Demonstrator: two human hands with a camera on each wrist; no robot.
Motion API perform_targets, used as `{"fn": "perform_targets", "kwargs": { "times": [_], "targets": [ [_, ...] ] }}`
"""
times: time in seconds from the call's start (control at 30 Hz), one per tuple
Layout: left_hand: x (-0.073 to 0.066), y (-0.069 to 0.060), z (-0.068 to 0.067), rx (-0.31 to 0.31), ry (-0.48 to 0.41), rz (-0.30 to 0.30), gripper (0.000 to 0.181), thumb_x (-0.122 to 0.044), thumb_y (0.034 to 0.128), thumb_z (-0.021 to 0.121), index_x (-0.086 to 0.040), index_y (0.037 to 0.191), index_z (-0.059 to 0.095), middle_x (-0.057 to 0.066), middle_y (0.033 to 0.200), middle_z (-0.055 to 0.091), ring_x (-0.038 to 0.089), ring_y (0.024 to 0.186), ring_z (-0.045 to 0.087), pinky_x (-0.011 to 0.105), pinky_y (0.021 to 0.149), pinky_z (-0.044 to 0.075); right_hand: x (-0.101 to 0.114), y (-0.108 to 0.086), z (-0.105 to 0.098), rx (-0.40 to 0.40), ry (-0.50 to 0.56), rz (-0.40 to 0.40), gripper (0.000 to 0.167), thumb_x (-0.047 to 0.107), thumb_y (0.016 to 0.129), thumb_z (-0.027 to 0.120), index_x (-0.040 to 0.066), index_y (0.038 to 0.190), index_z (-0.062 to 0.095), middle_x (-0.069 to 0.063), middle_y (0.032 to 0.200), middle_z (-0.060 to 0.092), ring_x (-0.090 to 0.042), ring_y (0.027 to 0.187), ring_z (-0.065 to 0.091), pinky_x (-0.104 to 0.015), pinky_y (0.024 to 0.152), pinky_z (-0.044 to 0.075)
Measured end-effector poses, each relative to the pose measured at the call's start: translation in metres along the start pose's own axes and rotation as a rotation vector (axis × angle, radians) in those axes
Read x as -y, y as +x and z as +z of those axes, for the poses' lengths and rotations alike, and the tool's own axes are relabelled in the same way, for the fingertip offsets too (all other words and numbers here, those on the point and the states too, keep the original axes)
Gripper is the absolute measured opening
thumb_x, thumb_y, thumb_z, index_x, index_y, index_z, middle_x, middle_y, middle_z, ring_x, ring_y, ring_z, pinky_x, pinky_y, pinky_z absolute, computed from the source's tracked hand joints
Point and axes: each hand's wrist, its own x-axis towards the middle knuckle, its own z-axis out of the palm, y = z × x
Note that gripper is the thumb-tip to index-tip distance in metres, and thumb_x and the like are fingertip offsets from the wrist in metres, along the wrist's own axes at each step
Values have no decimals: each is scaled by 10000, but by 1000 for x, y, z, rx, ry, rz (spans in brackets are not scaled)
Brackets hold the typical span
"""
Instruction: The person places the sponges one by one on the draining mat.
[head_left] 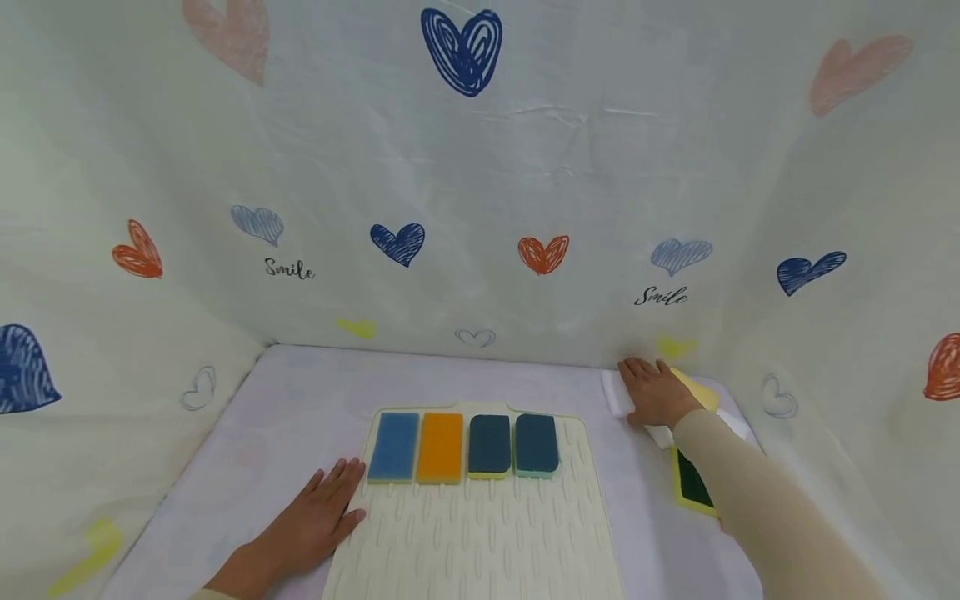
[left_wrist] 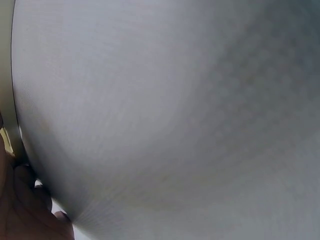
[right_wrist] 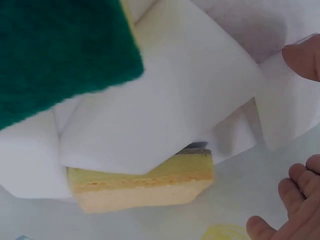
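My left hand [head_left: 311, 521] lies with fairly straight fingers at the left edge of a cream ridged mat [head_left: 480, 542]. In a row on the mat's far end lie a blue sponge [head_left: 393, 447], an orange sponge [head_left: 441, 447] and two dark blue sponges [head_left: 489, 444]. Far right, my right hand [head_left: 654, 393] reaches over a white block [head_left: 617, 395], thumb and fingers spread. In the right wrist view its thumb overlaps a white block [right_wrist: 287, 100], while the fingers look apart from it. Nearby are more white blocks [right_wrist: 170, 95], a yellow sponge [right_wrist: 145, 190] and a green-topped sponge [right_wrist: 65, 55].
A white curtain printed with hearts [head_left: 472, 167] rises behind the table [head_left: 315, 392] and along both sides. The loose pile of sponges and white blocks sits close to the back right corner. The left wrist view shows mostly a blurred pale surface [left_wrist: 150, 100].
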Motion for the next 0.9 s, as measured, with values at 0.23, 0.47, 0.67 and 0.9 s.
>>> {"fn": "perform_targets", "kwargs": {
  "times": [0.23, 0.47, 0.67, 0.9],
  "targets": [
    [-6, 0, -6, 52, -21, -28, 700, -482, 1100, 519, -23, 1615, 400, 214, 1619, 470, 455, 1507, 408, 508, 1313, 182, 6, 7, -2, 114, 83, 45, 913, 300, 869, 763, -90, 1585, 352, -282, 1648, 374, -487, 1527, 347, -703, 1226, 268],
    [-13, 2, -13, 90, -21, -36, 714, -462, 1101, 528, -5, 1625, 368, 231, 1624, 455, 435, 1534, 381, 600, 1271, 225, 6, 7, -2, 140, 128, 66, 903, 280, 840, 726, -103, 1571, 357, -287, 1613, 416, -497, 1504, 371, -715, 1214, 275],
    [-19, 4, -19, 145, -34, -65, 708, -452, 1103, 528, 29, 1604, 392, 244, 1635, 432, 483, 1516, 382, 686, 1194, 303, 7, -3, -6, 60, 157, 52, 889, 302, 821, 786, -114, 1505, 400, -307, 1530, 473, -511, 1446, 420, -662, 1205, 337],
    [-18, 3, -20, 131, -49, -65, 702, -438, 1100, 538, 27, 1605, 393, 243, 1638, 427, 486, 1516, 382, 698, 1200, 287, 21, -10, -16, -42, 207, 32, 910, 375, 834, 813, -103, 1489, 401, -299, 1494, 467, -486, 1415, 428, -639, 1193, 368]
  ]
}}
